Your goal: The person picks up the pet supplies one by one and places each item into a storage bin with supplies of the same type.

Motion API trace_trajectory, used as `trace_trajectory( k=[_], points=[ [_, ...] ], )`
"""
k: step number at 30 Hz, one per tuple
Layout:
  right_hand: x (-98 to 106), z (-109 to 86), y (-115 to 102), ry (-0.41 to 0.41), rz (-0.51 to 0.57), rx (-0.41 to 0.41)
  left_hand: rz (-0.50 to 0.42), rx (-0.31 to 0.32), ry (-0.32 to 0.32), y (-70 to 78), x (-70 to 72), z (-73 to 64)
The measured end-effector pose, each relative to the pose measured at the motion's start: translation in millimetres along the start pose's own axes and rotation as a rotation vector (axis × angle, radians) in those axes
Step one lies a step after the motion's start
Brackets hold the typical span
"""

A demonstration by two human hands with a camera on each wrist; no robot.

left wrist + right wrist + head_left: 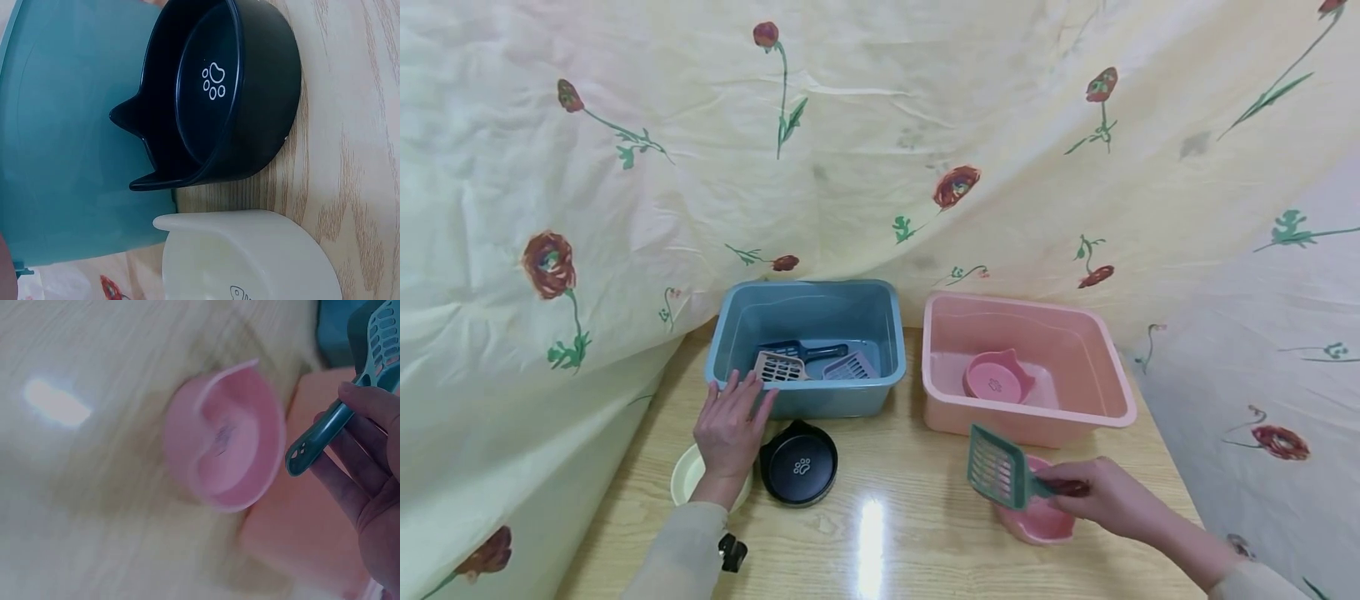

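My right hand (1112, 497) grips a green slotted litter scoop (1021, 482) by its handle, thumb on top in the right wrist view. The scoop is held above a pink cat-ear bowl (1037, 531), partly covering it in the head view. My left hand (730, 429) is at the near left rim of the blue litter box (838, 406), fingers extended and holding nothing. Inside that box lie a dark blue scoop (825, 352), a beige scoop (781, 367) and a lilac scoop (850, 367). Below the left hand is a cream bowl (290, 256), partly hidden by the arm in the head view.
A black cat-ear bowl (801, 468) with a paw print stands in front of the blue box. To the right is a pink litter box (1007, 427) with another pink bowl (995, 383) inside. Flowered cloth (865, 167) hangs behind and along both sides of the wooden table (917, 533).
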State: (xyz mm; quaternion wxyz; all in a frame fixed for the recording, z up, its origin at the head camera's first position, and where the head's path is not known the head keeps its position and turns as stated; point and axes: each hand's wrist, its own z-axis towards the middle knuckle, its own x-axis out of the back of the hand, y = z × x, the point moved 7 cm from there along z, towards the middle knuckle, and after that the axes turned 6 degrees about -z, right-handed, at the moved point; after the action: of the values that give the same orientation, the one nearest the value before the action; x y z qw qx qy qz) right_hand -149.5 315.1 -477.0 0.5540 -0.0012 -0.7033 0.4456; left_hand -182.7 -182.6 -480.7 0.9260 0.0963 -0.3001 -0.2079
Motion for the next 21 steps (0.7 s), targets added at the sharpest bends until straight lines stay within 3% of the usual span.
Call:
trace_trajectory(
  k=[4, 7, 15, 21],
  points=[
    [2, 21.9, -21, -0.02, -0.017, 0.044, 0.004, 0.002, -0.003, -0.5, 0.3, 0.1],
    [6, 33.3, -35, -0.018, -0.089, 0.104, 0.006, -0.001, -0.005, -0.8, 0.2, 0.2],
    [11, 55.1, -67, -0.018, -0.33, 0.321, 0.011, -0.016, -0.015, -1.8, -0.7, 1.0],
    [16, 69.7, -92, -0.025, -0.425, 0.472, 0.015, -0.025, -0.015, -1.2, 0.4, 1.5]
  ],
)
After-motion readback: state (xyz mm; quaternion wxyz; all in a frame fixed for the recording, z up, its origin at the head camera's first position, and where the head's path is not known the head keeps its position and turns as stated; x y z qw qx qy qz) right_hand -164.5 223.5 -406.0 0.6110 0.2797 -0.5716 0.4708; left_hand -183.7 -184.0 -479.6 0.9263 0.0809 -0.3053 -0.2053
